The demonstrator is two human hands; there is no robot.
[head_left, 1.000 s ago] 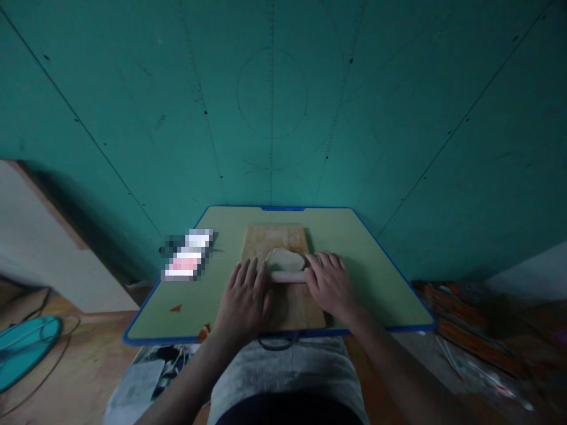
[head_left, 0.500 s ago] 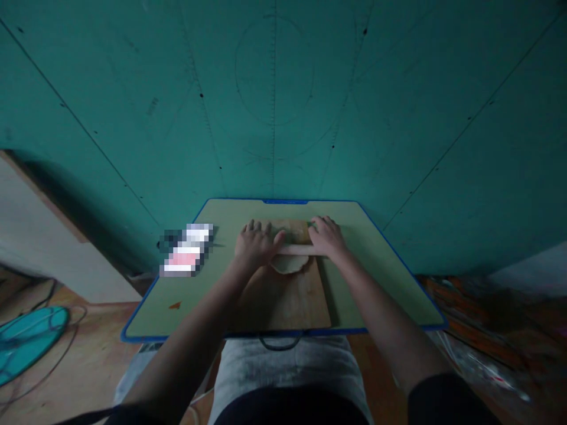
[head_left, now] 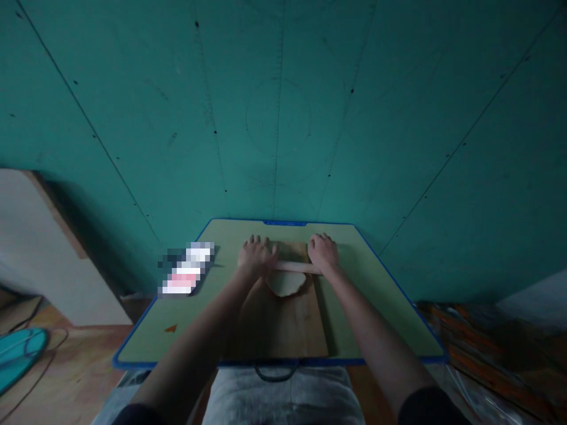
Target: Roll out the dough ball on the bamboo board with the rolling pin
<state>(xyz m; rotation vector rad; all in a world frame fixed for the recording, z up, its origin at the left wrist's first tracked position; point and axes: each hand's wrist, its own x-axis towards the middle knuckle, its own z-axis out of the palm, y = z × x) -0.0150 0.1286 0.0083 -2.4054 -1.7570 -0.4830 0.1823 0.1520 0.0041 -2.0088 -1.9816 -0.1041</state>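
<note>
A pale wooden rolling pin (head_left: 292, 267) lies crosswise over a flat, roundish sheet of dough (head_left: 287, 284), which rests on a wooden board (head_left: 287, 330). My left hand (head_left: 257, 254) covers the pin's left end, its fingers reaching forward over the wood. Around the right end, my right hand (head_left: 323, 251) is closed with curled fingers. Part of the dough shows on the near side of the pin; the rest is partly hidden by the pin and my left hand.
The board sits on a small pale-green table (head_left: 372, 319) with a blue rim, set against a green wall (head_left: 274, 118). A pixelated item (head_left: 188, 268) stands at the table's left, with a small orange-brown scrap (head_left: 170, 328) nearer me. White panel (head_left: 57, 248) leans at left.
Both hands and the rolling pin have moved away from me along the board, and more dough shows on the near side. The camera has tilted up, so the table appears lower.
</note>
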